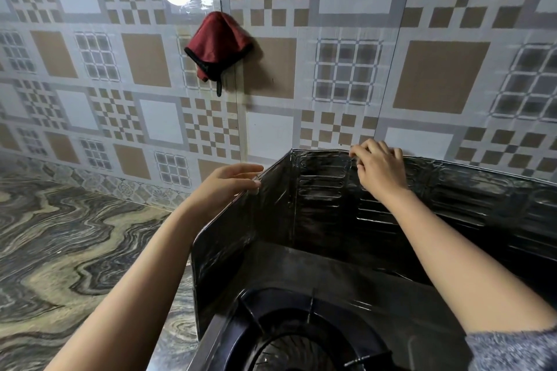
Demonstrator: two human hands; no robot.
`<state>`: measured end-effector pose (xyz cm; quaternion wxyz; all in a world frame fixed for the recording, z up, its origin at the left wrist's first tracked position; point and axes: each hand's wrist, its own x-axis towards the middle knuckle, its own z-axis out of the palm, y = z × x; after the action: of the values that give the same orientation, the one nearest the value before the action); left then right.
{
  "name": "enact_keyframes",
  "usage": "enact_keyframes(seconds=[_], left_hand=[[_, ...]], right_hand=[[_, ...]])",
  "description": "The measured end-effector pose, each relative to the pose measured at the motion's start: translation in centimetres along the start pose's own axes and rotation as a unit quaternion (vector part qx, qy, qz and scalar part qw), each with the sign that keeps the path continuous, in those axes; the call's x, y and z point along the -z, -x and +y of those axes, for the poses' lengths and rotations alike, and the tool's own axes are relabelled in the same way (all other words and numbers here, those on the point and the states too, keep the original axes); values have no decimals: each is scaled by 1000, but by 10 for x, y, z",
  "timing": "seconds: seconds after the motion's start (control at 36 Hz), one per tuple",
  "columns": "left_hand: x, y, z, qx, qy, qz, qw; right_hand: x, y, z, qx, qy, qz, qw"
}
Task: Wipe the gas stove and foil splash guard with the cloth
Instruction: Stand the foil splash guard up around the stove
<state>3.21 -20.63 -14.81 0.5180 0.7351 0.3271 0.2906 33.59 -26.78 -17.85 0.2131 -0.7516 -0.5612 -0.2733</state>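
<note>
The left hand point(238, 181) pinches the side panel's top edge of the dark, creased foil splash guard point(319, 208). The right hand point(380, 166) curls over its back edge. The red cloth point(214, 45) hangs above both hands (black-trimmed), and the gas stove point(301, 343) sits below them.

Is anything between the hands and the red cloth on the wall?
Nothing visible. The left hand and right hand hold the dark foil splash guard; only wall tiles lie between them and the black-edged red cloth.

Home kitchen, gas stove point(301, 343), patterned tiled wall point(422, 39), marbled countertop point(75, 250)
</note>
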Motion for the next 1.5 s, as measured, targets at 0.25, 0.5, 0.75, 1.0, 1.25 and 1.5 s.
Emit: enact_keyframes(seconds=[0.25,0.5,0.75,1.0,1.25,1.5], left_hand=[[7,2,4,6,-11,-3,1000],[-3,-1,28,-40,-142,63,987],[-95,-39,68,-174,-172,88,966],[-244,-93,75,-279,-241,14,929],[-312,-119,78,-303,-319,-4,898],[-318,-130,71,-318,-318,22,893]], right_hand=[[-1,0,1,0,-15,3,1000],[13,3,6,25,-46,-31,998],[69,25,60,-3,-41,-34,999],[140,89,179,-78,31,-37,996],[151,123,237,-113,43,-87,989],[134,125,247,-134,-3,-66,989]])
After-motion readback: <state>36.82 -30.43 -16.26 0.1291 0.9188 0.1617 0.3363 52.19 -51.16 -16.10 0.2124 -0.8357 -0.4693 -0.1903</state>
